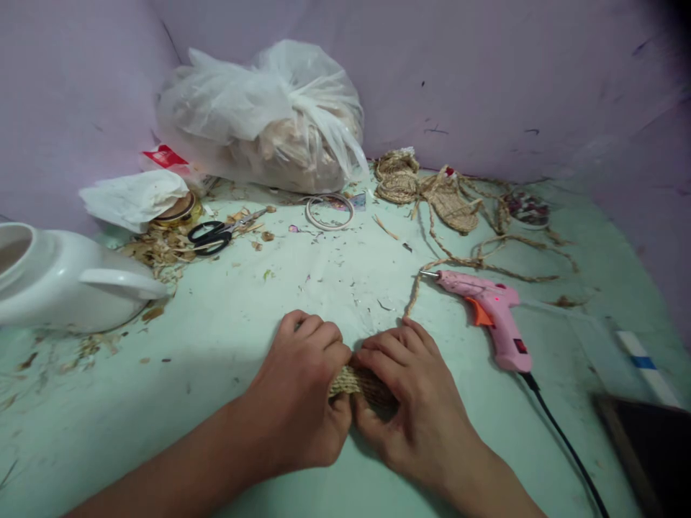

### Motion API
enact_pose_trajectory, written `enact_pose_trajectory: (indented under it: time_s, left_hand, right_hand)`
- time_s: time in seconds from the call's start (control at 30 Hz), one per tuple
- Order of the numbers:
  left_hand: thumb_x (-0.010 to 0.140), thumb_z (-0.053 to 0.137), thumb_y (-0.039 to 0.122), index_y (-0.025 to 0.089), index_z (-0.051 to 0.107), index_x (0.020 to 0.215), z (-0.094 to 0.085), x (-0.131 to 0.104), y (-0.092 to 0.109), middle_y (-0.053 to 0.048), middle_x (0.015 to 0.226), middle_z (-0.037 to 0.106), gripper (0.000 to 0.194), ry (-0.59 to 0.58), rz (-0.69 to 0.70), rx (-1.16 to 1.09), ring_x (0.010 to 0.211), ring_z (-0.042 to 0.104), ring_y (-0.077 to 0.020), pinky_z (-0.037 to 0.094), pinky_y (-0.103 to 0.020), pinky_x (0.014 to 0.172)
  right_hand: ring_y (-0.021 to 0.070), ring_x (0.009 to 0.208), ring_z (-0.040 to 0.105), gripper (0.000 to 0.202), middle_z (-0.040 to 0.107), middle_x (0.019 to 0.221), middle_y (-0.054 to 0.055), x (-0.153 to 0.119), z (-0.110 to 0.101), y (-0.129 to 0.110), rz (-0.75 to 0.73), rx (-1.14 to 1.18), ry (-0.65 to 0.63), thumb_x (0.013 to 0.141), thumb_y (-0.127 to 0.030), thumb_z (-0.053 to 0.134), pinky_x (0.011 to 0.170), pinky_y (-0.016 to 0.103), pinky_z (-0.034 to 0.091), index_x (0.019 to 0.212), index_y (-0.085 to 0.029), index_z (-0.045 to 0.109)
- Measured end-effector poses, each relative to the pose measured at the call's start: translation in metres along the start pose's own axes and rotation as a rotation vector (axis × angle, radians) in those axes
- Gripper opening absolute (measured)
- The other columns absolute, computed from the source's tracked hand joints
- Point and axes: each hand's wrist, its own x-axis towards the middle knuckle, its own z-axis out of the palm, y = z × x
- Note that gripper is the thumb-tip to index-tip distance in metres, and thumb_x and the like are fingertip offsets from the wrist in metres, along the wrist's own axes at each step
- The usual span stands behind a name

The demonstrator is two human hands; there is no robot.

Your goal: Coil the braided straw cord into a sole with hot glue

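Observation:
Between my two hands is a small woven piece of coiled straw rope [348, 381], partly hidden by the fingers. My left hand [305, 388] pinches its left side, thumb below and fingers above. My right hand [413, 396] is closed around the darker right side in the same way. A strand of twisted straw rope [414, 296] runs from beside the right hand's fingers up past the nozzle of a pink glue gun [489, 295]. The glue gun lies on its side to the right, with an orange trigger and a black cable.
A white jug [80, 280] lies on its side at left, near black-handled scissors [210, 237] and straw scraps. Behind are a tied plastic bag [270, 122], a tape ring [330, 212] and woven straw pieces [450, 203]. A dark flat object [648, 446] sits at lower right.

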Motion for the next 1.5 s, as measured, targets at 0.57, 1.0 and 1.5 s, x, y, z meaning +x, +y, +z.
enact_pose_trajectory:
  time_s: [0.57, 1.0, 1.5]
  left_hand:
    - [0.070, 0.055, 0.026, 0.022, 0.059, 0.088, -0.037, -0.012, -0.026, -0.002, 0.088, 0.061, 0.019, -0.014, -0.448, -0.122, 0.075, 0.054, -0.0178, 0.041, -0.032, 0.068]
    - [0.069, 0.053, 0.031, 0.023, 0.051, 0.076, -0.028, -0.001, -0.016, 0.000, 0.074, 0.058, 0.011, -0.123, -0.546, 0.102, 0.064, 0.051, -0.0180, 0.026, -0.029, 0.055]
    - [0.070, 0.055, 0.026, 0.020, 0.056, 0.082, -0.018, 0.004, -0.006, -0.006, 0.086, 0.060, 0.014, -0.015, -0.434, 0.126, 0.087, 0.053, -0.0265, 0.037, -0.043, 0.077]
  right_hand:
    - [0.0223, 0.084, 0.053, 0.021, 0.063, 0.087, 0.004, -0.006, 0.001, -0.007, 0.065, -0.032, 0.007, 0.067, -0.017, 0.060, 0.097, 0.050, 0.028, 0.088, -0.019, 0.062]
    - [0.0232, 0.080, 0.051, 0.020, 0.063, 0.084, 0.005, -0.003, 0.004, -0.010, 0.093, -0.037, 0.009, 0.063, -0.016, 0.058, 0.093, 0.049, 0.031, 0.082, -0.019, 0.063]
    - [0.0234, 0.080, 0.050, 0.022, 0.062, 0.084, 0.006, -0.004, 0.003, -0.011, 0.085, -0.058, 0.010, 0.063, -0.015, 0.056, 0.092, 0.050, 0.032, 0.084, -0.018, 0.063]
